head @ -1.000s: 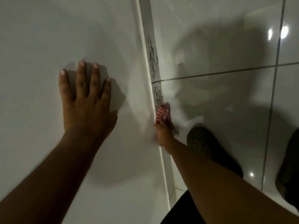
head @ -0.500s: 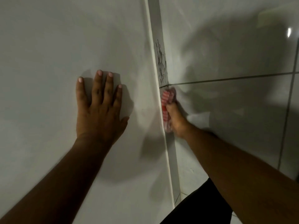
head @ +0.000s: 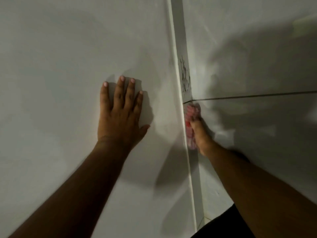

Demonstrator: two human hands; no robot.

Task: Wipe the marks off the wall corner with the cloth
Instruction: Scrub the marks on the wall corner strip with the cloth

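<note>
Black scribbled marks point(head: 185, 77) run down the narrow face of the wall corner point(head: 179, 31), just above a dark grout line. My right hand point(head: 200, 134) presses a red-and-white striped cloth point(head: 190, 124) against that narrow face right below the grout line, under the marks. The cloth is bunched between my fingers and the corner. My left hand point(head: 121, 115) lies flat on the white wall left of the corner, fingers spread and pointing up, holding nothing.
Glossy grey wall tiles point(head: 257, 143) fill the right side, split by a horizontal grout line point(head: 257, 95). The plain white wall point(head: 60, 74) covers the left. My dark clothing point(head: 223, 227) shows at the bottom right, next to the corner's base.
My right hand has slid the cloth up the corner, over the lower marks, to just under the grout line. The lower marks no longer show. My left hand stays flat on the wall.
</note>
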